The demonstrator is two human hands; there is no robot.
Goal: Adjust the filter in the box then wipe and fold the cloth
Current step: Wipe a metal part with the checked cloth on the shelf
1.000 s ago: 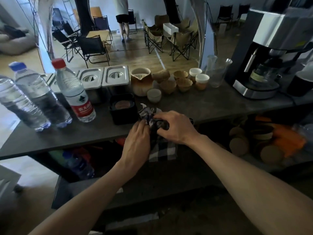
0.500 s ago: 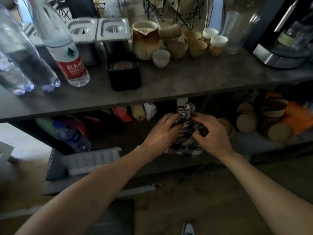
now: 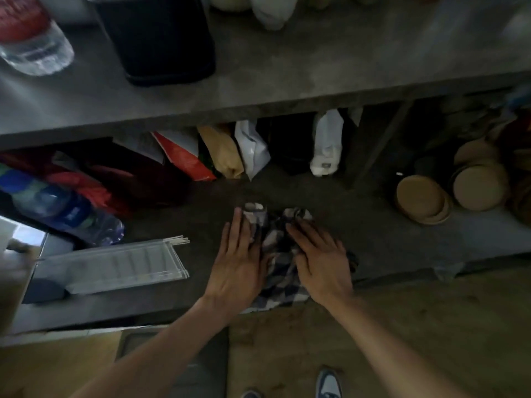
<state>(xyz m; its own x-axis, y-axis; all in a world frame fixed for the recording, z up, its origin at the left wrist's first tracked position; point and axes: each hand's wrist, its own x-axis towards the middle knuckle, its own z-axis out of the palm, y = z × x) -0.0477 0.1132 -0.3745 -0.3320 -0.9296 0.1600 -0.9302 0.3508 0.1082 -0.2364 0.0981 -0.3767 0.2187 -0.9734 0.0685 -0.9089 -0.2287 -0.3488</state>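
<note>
Water bottle (image 3: 33, 44): stood at the far left of the upper counter (image 3: 316, 76).
Black box (image 3: 156, 38): seen just right of the bottle.
Clear tray (image 3: 115, 267): laid on the lower shelf (image 3: 402, 248), left of the hands.
Left hand (image 3: 240, 261): pressed flat, fingers extended, on the cloth's left part; nothing was gripped.
Checkered cloth (image 3: 280, 265): bunched on the lower shelf, beneath and between both hands.
Right hand (image 3: 321, 258): laid open, palm down, on the cloth's right part.
Round lids (image 3: 422, 199): stacked well right.
</note>
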